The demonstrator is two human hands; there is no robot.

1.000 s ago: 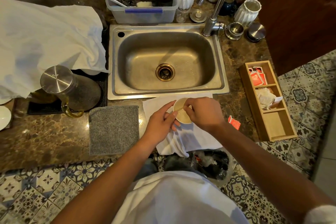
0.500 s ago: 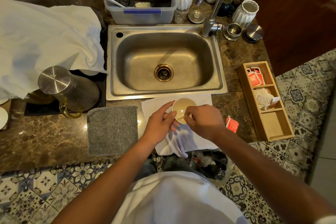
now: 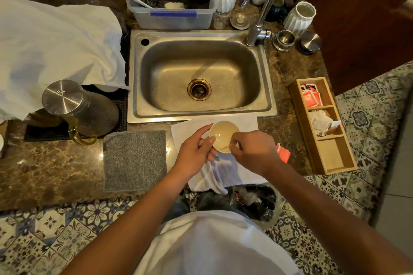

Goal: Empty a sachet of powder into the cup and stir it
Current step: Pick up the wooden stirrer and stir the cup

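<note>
Now the cup [image 3: 224,136] sits centre frame on a white cloth [image 3: 243,123] at the desk's [image 3: 55,163] front edge, just below the sink [image 3: 201,73], w/ pale liquid inside. Left hand [image 3: 196,154] curls round its left wall, steadying it. Right hand [image 3: 254,152] pinches a thin stirrer [image 3: 224,147] dipping in at the near rim. Torn red sachet [image 3: 283,153] lies right of the hands, so powder's prob. in. Stirring step: keep strokes small, stirrer low along the bottom, cup held firm so nothing slops onto the cloth.
</note>
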